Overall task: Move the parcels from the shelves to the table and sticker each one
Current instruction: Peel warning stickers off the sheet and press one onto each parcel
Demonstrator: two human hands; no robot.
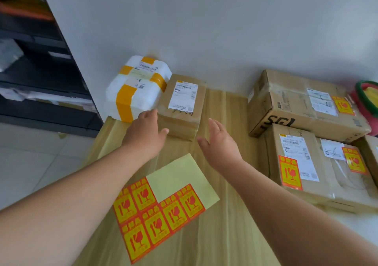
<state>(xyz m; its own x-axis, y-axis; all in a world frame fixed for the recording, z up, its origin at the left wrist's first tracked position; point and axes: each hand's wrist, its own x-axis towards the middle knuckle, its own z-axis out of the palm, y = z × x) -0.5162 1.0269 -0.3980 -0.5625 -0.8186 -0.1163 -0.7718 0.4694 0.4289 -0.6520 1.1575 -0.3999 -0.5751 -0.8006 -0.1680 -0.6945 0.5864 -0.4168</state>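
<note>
Flanking grips: left grip point(146, 131) and right grip point(219, 143), both released, fingers straight, holding nothing.
Small brown parcel point(182, 106): on the worktop point(225, 235) by the wall, between the two grips; the left grip is at its left edge, the right grip is slightly apart from its near right corner.
White foam parcel point(137, 85): against the brown parcel's left side.
Sticker sheet point(163, 210): flat on the worktop, between the forearms.

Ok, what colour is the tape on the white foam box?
Yellow-orange tape, banding the white foam box; head view shows it.
</note>
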